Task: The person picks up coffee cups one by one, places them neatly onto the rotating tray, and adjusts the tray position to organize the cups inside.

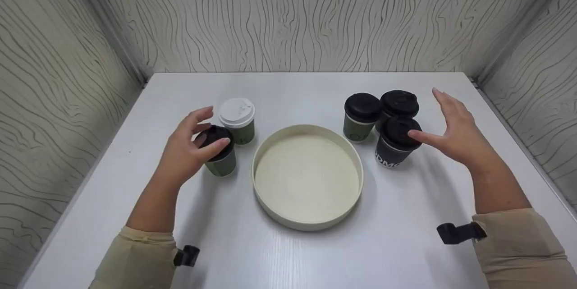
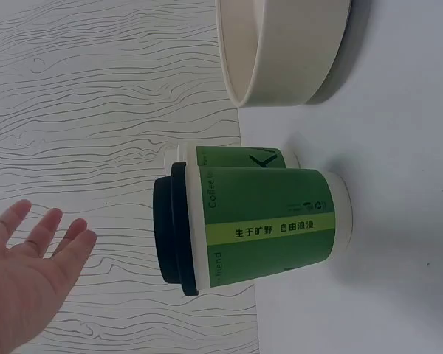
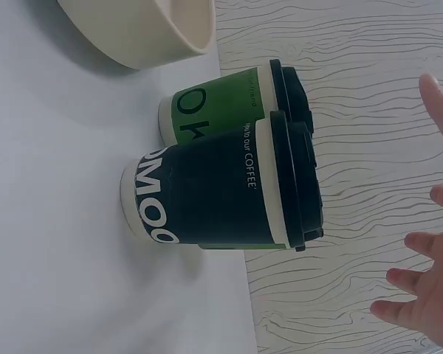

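My left hand [image 1: 182, 144], thumb and fingers spread, hovers above a green paper cup with a black lid [image 1: 221, 162]; the left wrist view shows a gap between the hand [image 2: 29, 273] and the lid [image 2: 176, 228]. Just behind that cup stands a green cup with a white lid [image 1: 237, 113]. On the other side, my right hand [image 1: 460, 135] is spread beside a dark navy cup with a black lid [image 1: 390, 156], its thumb overlapping the lid in the head view. The right wrist view has the fingers [image 3: 413, 280] apart from this navy cup [image 3: 207, 192].
Between the two groups of cups lies a round cream tray [image 1: 309, 221] with a low rim. Two more black-lidded cups, a green one [image 1: 358, 129] and another [image 1: 399, 103], stand behind the navy cup. Wood-grain patterned panels [image 1: 288, 18] enclose the white table [image 1: 288, 257].
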### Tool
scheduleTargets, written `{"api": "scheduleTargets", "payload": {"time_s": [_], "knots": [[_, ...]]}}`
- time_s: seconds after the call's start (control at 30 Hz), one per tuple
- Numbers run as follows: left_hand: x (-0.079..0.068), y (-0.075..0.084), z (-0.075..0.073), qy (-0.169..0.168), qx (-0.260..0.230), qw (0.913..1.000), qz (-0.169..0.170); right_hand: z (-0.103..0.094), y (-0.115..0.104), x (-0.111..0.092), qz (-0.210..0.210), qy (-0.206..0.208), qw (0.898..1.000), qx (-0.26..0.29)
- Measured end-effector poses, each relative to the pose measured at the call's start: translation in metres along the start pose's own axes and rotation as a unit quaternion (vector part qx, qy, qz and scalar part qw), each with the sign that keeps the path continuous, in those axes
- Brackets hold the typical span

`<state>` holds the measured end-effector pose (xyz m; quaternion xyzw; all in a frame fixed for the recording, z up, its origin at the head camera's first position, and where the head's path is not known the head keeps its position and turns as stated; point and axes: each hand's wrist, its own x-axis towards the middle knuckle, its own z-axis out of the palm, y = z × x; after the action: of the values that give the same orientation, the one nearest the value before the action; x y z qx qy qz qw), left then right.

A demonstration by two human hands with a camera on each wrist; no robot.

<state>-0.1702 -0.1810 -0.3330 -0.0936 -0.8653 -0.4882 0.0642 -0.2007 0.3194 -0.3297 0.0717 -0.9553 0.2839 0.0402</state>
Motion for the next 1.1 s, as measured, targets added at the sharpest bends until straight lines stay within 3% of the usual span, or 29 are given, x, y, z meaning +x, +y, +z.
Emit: {"api": "scheduleTargets", "payload": {"time_s": [0.37,0.53,1.1], "knots": [[-0.008,-0.006,0.024,-0.045,-0.054,0.9975,-0.011,0.006,0.01,-0.004,0.0,0.023,0.998,0.066],[-0.01,-0.015,0.037,-0.061,-0.102,0.9926,-0.028,0.008,0.014,-0.004,0.0,0.02,0.996,0.087],[-0.012,-0.037,0.069,-0.112,-0.166,0.9745,-0.102,0.016,0.022,-0.006,0.0,0.023,0.993,0.12]]}}
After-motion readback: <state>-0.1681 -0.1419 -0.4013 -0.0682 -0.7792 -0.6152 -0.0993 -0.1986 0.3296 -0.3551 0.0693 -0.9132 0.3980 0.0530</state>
